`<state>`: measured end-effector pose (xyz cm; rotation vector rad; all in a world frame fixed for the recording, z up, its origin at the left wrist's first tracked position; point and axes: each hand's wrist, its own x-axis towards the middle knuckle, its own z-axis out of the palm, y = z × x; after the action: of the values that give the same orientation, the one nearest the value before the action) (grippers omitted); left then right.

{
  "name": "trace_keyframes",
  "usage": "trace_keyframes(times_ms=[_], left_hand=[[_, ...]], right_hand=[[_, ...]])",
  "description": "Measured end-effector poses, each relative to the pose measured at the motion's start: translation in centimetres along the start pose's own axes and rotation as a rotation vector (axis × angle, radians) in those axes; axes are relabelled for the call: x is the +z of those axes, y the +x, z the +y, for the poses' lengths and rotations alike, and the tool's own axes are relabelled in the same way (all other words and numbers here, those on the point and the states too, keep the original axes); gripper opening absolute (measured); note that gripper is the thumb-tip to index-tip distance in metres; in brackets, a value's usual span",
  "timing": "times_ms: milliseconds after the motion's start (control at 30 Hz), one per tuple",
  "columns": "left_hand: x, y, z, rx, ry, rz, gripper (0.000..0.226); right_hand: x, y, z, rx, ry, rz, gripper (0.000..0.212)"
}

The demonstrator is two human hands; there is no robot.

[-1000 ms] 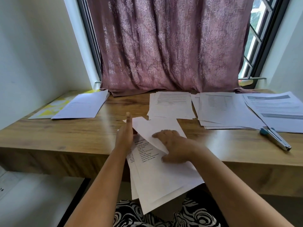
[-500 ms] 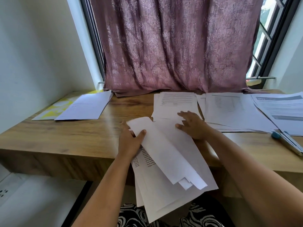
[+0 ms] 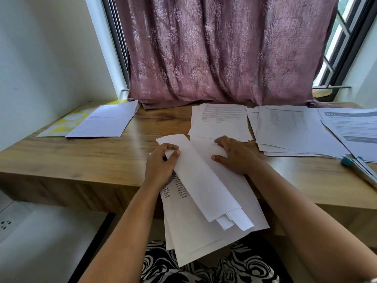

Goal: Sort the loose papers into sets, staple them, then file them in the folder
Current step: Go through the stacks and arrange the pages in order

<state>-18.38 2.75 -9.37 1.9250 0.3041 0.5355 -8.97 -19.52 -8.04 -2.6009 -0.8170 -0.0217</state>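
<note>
A loose bundle of white papers (image 3: 204, 211) lies at the desk's front edge and hangs over toward my lap. Its upper sheets (image 3: 195, 176) are folded over, showing blank backs. My left hand (image 3: 161, 166) pinches the folded sheets near their top left corner. My right hand (image 3: 234, 156) lies flat on the sheet beside them, fingers spread. Behind sit sorted piles: a middle pile (image 3: 221, 121), a wider pile (image 3: 289, 129) to its right, and printed sheets with grey bands (image 3: 353, 127) at far right. A stapler (image 3: 361, 170) with a blue end lies at the right edge.
At back left a paper set (image 3: 108, 121) rests on a yellow-patterned folder (image 3: 67, 123). A mauve curtain (image 3: 220, 50) hangs behind the wooden desk (image 3: 81, 158), a white wall closes the left side, and a window frame (image 3: 346, 43) stands at right.
My left hand went from steadying the bundle's edge to pinching the folded-over sheets. My right hand slid up from the bundle's middle and now lies flat near the middle pile.
</note>
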Motion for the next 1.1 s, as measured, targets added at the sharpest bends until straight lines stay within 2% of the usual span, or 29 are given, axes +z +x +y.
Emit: trace_keyframes(times_ms=[100, 167, 267, 333, 367, 400, 500, 567, 633, 667, 700, 767, 800, 833, 967, 1100], left_hand=[[0.1, -0.1, -0.1, -0.003, -0.025, -0.017, 0.002], [0.0, -0.2, -0.1, -0.004, -0.030, -0.016, 0.004], [-0.1, -0.3, -0.2, 0.025, -0.017, 0.003, 0.004], [-0.2, -0.4, -0.2, 0.024, -0.036, 0.013, 0.005], [-0.3, -0.5, 0.0, 0.011, -0.057, 0.018, 0.006], [-0.4, -0.5, 0.1, -0.016, -0.095, 0.025, 0.007], [-0.9, -0.4, 0.9, -0.142, -0.228, 0.068, 0.008], [-1.4, 0.1, 1.3, -0.157, -0.184, 0.096, 0.007], [-1.8, 0.6, 1.7, -0.131, -0.123, 0.095, 0.007], [-2.0, 0.9, 1.7, -0.117, -0.096, 0.089, 0.009], [-2.1, 1.0, 1.9, -0.103, -0.069, 0.081, 0.010], [-2.5, 1.2, 2.3, -0.071, -0.005, 0.072, 0.011], [-2.7, 1.3, 2.6, -0.053, 0.035, 0.071, 0.010], [-2.9, 1.5, 2.9, -0.034, 0.073, 0.071, 0.008], [-3.7, 2.6, 5.4, 0.013, 0.140, 0.023, 0.003], [-3.5, 3.8, 9.0, 0.039, 0.295, -0.075, 0.008]], right_hand=[[-0.2, -0.7, -0.8, -0.054, 0.038, 0.056, 0.053], [-0.6, -1.3, -1.4, -0.052, 0.159, 0.134, 0.061], [-1.8, -2.6, -1.9, 0.091, 0.278, 0.201, 0.089], [-2.4, -3.9, -2.2, 0.254, 0.231, 0.108, 0.106], [-2.4, -4.5, -2.3, 0.308, 0.190, 0.064, 0.103], [-2.3, -4.7, -2.2, 0.306, 0.162, 0.059, 0.091], [-3.1, -4.7, -2.2, 0.207, 0.198, 0.265, 0.025], [-4.6, -4.7, -2.1, 0.223, 0.203, 0.457, 0.014], [-6.2, -4.9, -2.0, 0.243, 0.177, 0.584, 0.015], [-6.9, -5.1, -1.6, 0.272, 0.192, 0.561, 0.019], [-7.3, -5.4, -1.2, 0.322, 0.213, 0.457, 0.030], [-7.3, -6.0, -0.1, 0.451, 0.239, 0.082, 0.059], [-7.2, -6.3, 0.3, 0.493, 0.210, -0.043, 0.063], [-7.2, -6.4, 0.6, 0.498, 0.165, -0.053, 0.060], [-9.9, -6.3, 1.2, 0.515, 0.113, 0.408, 0.047], [-12.0, -5.8, 1.7, 0.527, 0.599, 0.725, 0.031]])
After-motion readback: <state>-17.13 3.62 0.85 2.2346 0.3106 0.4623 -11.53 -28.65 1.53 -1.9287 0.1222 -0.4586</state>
